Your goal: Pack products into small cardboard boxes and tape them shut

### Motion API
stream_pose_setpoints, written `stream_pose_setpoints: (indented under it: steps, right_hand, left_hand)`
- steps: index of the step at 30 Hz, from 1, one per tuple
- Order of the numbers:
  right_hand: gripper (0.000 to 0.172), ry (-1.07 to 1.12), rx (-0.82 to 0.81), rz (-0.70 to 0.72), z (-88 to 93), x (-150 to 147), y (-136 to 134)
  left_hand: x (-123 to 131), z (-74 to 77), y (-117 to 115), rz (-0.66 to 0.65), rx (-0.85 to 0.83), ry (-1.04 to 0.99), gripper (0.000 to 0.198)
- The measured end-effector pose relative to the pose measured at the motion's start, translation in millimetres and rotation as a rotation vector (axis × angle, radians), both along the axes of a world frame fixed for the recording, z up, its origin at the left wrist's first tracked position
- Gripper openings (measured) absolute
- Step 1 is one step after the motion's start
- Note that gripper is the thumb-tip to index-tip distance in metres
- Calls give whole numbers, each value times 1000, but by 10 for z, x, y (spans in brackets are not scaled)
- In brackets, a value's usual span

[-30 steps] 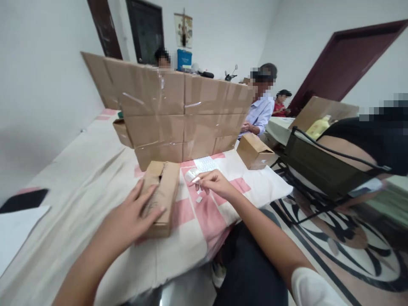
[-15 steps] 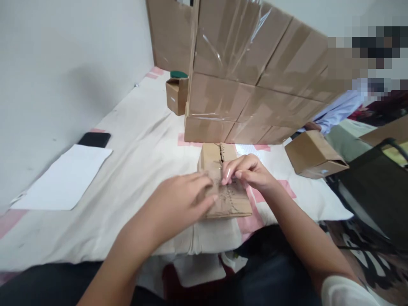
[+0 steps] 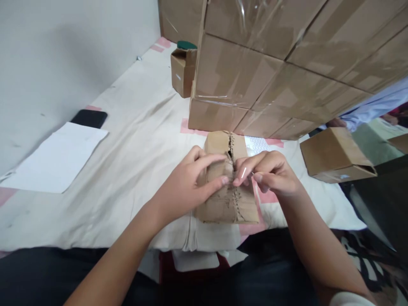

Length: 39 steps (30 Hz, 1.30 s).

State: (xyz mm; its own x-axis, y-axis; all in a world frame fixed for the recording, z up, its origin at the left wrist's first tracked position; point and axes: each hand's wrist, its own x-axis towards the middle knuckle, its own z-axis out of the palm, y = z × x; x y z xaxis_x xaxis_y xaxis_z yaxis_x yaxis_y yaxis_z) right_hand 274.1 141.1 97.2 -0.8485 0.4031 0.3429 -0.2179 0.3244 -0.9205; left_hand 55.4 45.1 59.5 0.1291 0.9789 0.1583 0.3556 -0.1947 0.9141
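- Half a second ago the left hand (image 3: 188, 185) lay flat over the torn box (image 3: 223, 208). Now its thumb and forefinger are curled and clamped on the flap left of the rip.
- The right hand (image 3: 274, 174) was at the rip then and is there still. Its fingers are bunched together, tips against the tear; I cannot tell whether they nip the card edge.
- A second ago that hand was held off the box.
- The head has dipped closer, so the taped stack of cartons (image 3: 255, 72) fills more of the view.
- The torn box lies flat on the pale cloth (image 3: 143, 127), just in front of the stack's foot.
- It is plain brown card, with a jagged, frayed rip running down the middle of its top.
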Motion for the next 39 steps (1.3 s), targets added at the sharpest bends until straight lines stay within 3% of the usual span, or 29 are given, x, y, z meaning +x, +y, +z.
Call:
stream_pose_setpoints:
  steps: [7,13,19,22,24,29,33,37,39]
  right_hand:
    - [46,84,109,33,188,-147,-19]
    - [40,62,132,50,158,-285,14]
    - [39,17,103,18,52,-281,65]
    - [39,-58,122,-9,90,-247,61]
    - [40,-139,140,-92,155,-202,36]
    - [42,-490,195,-454,365,-90,-171]
    - [44,-548,281,-640,464,-93,-375]
    - [47,-691,455,-660,556,-3,-453]
    - [46,-764,417,-637,611,99,-459]
  left_hand:
    - [-84,-247,162,-42,5,-86,58]
    - [-208,-228,208,-200,76,-204,77]
    - [-242,-116,193,-148,-46,-292,32]
    - [-215,-105,199,-62,-33,-325,25]
    - [-208,-116,209,-4,-34,-375,27]
    - [-210,-120,204,27,-62,-405,31]
    - [-201,-76,185,14,-64,-442,34]
    - [-163,-38,165,-28,-55,-429,33]
    - [-125,-16,143,-52,-40,-405,31]
